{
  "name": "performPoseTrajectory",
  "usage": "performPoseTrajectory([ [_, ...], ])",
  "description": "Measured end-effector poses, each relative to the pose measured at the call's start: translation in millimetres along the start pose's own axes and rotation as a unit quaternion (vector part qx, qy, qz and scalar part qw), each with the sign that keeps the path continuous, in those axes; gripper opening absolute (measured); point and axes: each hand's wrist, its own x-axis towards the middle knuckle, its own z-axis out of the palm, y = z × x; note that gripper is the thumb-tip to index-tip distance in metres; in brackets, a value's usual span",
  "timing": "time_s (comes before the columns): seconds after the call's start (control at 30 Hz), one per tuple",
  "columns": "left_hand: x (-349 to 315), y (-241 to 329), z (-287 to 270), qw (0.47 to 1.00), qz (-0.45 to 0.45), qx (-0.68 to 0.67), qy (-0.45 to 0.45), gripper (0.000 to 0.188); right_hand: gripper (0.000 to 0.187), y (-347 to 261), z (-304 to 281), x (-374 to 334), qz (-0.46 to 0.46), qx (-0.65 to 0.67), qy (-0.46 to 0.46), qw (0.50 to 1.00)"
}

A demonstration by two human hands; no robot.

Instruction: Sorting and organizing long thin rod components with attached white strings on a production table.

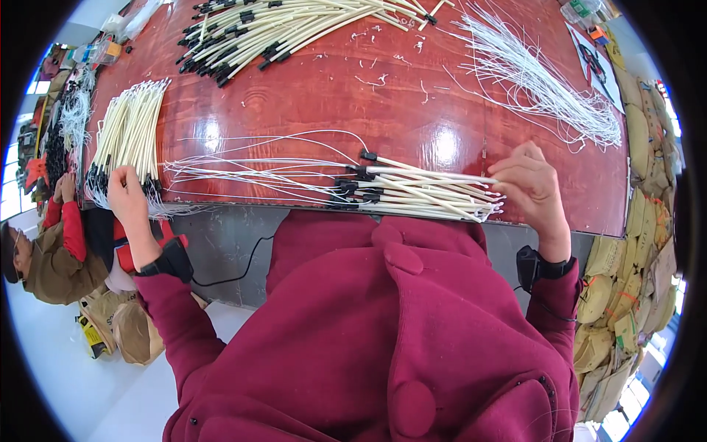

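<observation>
A bunch of cream tubes (423, 193) with black end pieces and long white strings lies along the table's near edge. At its right end my right hand (532, 180) pinches the tip of one pale tube between thumb and fingers. White strings (258, 171) run left from the black ends across the table. My left hand (130, 199) is closed in a pinch beside the black ends of another bundle of cream tubes (136, 114). Whatever lies between its fingertips is too small to make out. Both wrists wear black bands.
At the far side lies a big pile of cream tubes (258, 33) with black ends. Loose white strings (541, 85) spread at the right, near scissors (591, 62). White scraps dot the red table (294, 107). Another person (55, 254) sits at the left. Stacked sacks (615, 295) line the right.
</observation>
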Motion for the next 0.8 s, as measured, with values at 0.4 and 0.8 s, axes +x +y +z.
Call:
performPoseTrajectory([
  [0.4,-18.1,248.3,41.0,0.962,0.207,-0.148,-0.097,0.025,0.036,27.2,-9.1,-6.9,0.075,-0.06,0.006,0.995],
  [0.8,-33.0,474.7,220.8,0.807,0.463,-0.144,-0.337,0.019,0.038,18.2,6.9,17.2,0.065,-0.125,0.028,0.99],
])
